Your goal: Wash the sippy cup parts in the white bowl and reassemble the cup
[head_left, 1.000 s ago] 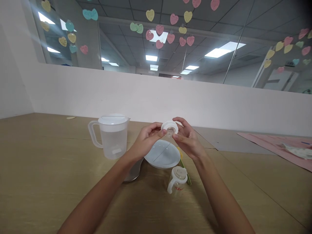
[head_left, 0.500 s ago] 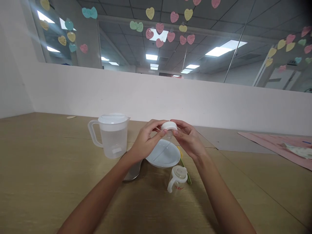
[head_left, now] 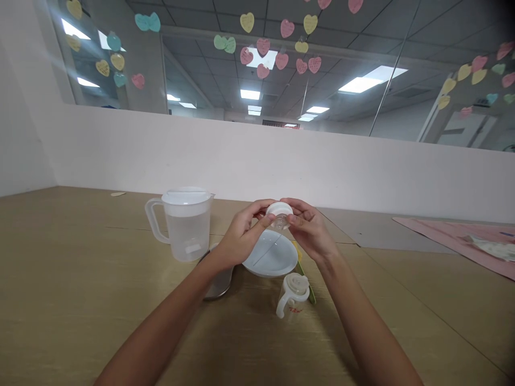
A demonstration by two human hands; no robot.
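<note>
Between my hands, above the plate, is a white round lid (head_left: 279, 208) with a clear part (head_left: 281, 221) under it. My left hand (head_left: 244, 230) grips it from the left, thumb at the front edge. My right hand (head_left: 311, 229) grips the opposite side, also with thumb in front. A thin line runs down from below it across the white plate (head_left: 277, 262); I cannot tell whether it is attached. Closer to me stands a small clear jar (head_left: 295, 295) with a white lid, a handle and red lettering.
A lidded translucent pitcher (head_left: 188, 225) holding clear liquid stands to the left. A dark-rimmed metal object (head_left: 220, 283) is partly hidden by my left forearm. A green-handled utensil (head_left: 311, 292) lies right of the plate. A pink cloth (head_left: 434, 236) lies far right, a small flat piece (head_left: 118, 193) at back left.
The white lid and its clear part have tilted slightly in my hands, so more of the clear part shows. Both hands stay in nearly the same place.
</note>
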